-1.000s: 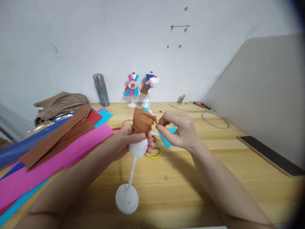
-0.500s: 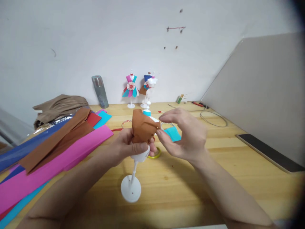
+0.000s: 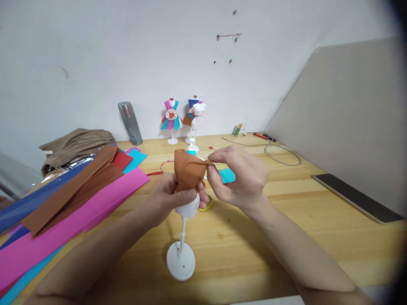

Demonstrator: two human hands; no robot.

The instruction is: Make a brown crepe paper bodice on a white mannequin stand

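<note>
My left hand [image 3: 168,195] is wrapped round a small white mannequin [image 3: 187,207] on a round-based stand, tilted over the table. Brown paper or fabric [image 3: 190,170] covers the mannequin's upper body, and my left thumb presses on its lower edge. A turquoise band shows at the mannequin's neck. My right hand [image 3: 240,176] pinches a pointed corner of the brown piece between thumb and forefinger, on the right side. Behind that hand lies a turquoise piece [image 3: 227,175]. A yellow ring-shaped thing [image 3: 207,204] is partly hidden behind my left fingers.
Coloured strips, among them a pink strip [image 3: 111,197], spread over the table's left side near a brown cloth [image 3: 78,142]. A bottle [image 3: 130,123] and dressed mannequins [image 3: 171,115] stand by the wall. A phone-like dark slab [image 3: 356,197] and a looped cable [image 3: 282,159] lie right.
My right thumb and forefinger have closed on the corner of the brown piece. The mannequin's base has swung slightly right and nearer to me. The view has shifted a little.
</note>
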